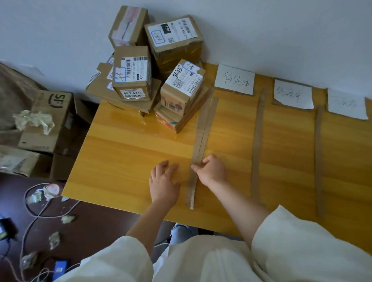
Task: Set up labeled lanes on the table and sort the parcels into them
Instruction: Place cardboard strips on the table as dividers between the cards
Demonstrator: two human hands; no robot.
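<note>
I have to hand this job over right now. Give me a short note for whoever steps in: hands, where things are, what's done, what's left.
Left hand: open, flat on the table.
Right hand: pinching the leftmost cardboard strip, placing it.
Two more strips already lie as lane dividers.
Paper labels sit at the far edge by the wall.
Parcels are piled at the far left corner, none sorted.
Left: settle this strip, then sort parcels into lanes.
</note>
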